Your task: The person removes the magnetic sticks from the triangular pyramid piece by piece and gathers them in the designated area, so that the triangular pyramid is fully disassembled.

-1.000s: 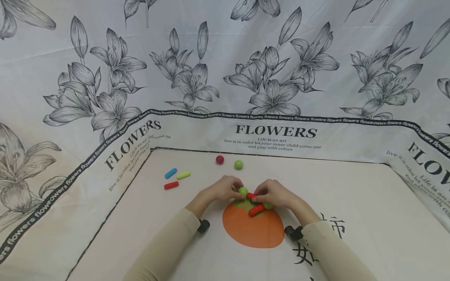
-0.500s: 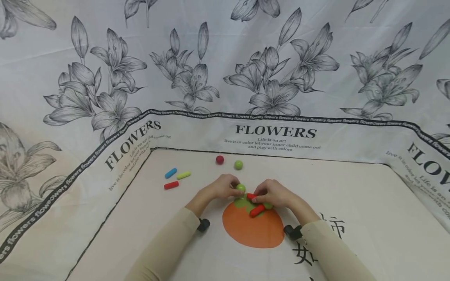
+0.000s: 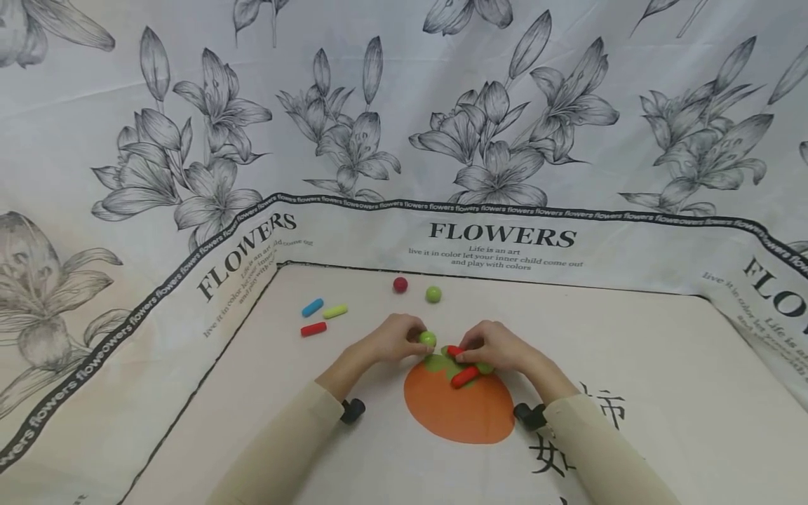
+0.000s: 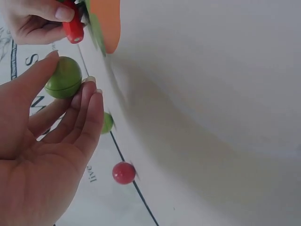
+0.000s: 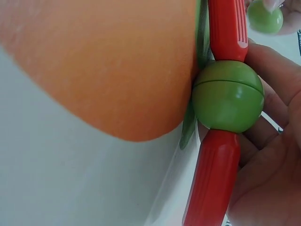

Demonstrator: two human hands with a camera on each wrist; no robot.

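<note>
Over at the left, a blue stick (image 3: 312,307), a yellow stick (image 3: 335,311) and a loose red stick (image 3: 313,329) lie together. Centre now: my left hand (image 3: 396,339) pinches a green ball (image 3: 427,340) between thumb and fingertips; upper centre, a red ball (image 3: 400,285) and a spare green ball (image 3: 433,294) sit behind. Right of centre, my right hand (image 3: 495,345) pinches the upper red stick (image 5: 228,28), which meets a middle ball (image 5: 228,103) and a lower red stick (image 5: 211,179) beside the orange fruit print (image 3: 459,410). Best, I'd judge: steady grips, ball and stick end meeting straight. Hard to make out: any hole in my ball, and right fingertips tucked behind the pieces. Sleeves (image 3: 278,442) run off the bottom edge.
</note>
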